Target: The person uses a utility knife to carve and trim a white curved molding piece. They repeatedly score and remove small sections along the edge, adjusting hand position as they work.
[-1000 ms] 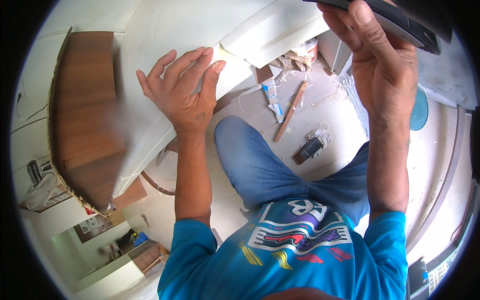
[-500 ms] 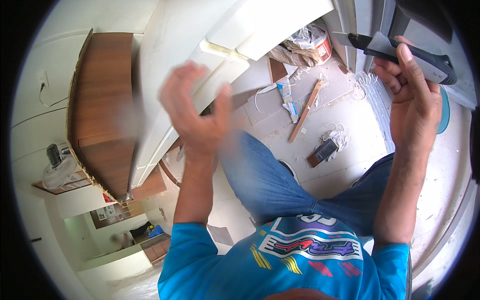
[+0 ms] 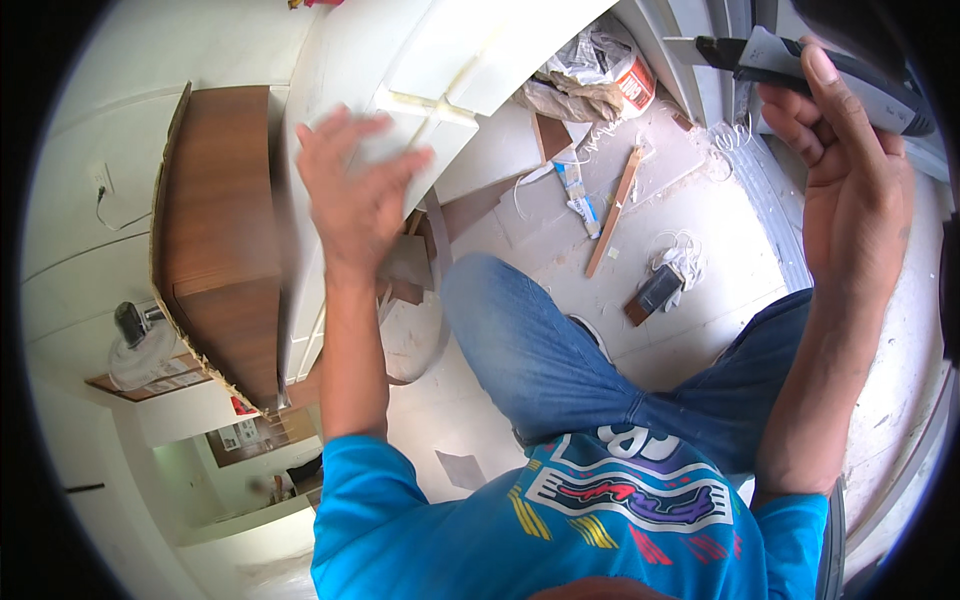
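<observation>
Above the floor's far right side, I have the right hand pinching the utility knife, its blade bared near the grey frame, while the left hand, fingers spread and blurred, shows nothing in it. Curled white strips already lie loose and yellowish seams mark the white panel, though how much is left I cannot tell. I judge the roomiest floor between wooden strip and metal track; the panel's edge crowds my left.
</observation>
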The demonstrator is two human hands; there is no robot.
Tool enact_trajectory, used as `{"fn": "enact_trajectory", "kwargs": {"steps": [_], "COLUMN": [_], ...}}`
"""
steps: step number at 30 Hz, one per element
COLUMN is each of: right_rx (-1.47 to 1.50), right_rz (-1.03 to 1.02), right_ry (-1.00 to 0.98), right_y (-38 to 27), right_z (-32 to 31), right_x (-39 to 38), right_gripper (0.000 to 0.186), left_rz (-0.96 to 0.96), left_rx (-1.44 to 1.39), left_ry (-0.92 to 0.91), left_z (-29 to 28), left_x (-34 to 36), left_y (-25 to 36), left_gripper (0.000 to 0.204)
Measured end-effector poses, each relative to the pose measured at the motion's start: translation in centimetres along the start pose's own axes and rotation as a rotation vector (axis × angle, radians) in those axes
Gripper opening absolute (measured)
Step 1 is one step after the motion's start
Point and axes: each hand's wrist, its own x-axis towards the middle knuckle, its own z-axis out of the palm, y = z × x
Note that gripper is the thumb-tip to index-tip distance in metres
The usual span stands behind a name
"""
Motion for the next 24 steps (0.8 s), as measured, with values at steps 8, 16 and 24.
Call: {"fn": "enact_trajectory", "kwargs": {"steps": [8,16,24], "right_rx": [0.042,0.010,0.046], "right_rz": [-0.014,-0.014,-0.055], "right_ry": [0.056,0.060,0.055], "right_y": [0.5,0.8,0.4], "right_z": [0.7,1.2,0.2], "right_x": [0.4,0.3,0.1], "right_gripper": [0.041,0.039,0.039], "left_rz": [-0.391,-0.446,0.002], "left_rx": [-0.173,-0.286,0.098], "left_ry": [0.131,0.160,0.240], "left_z": [-1.2,2.4,3.9], "left_x": [-0.1,2.2,-1.5], "left_y": [1.6,-0.3,2.4], "left_gripper": [0.015,0.019,0.012]}}
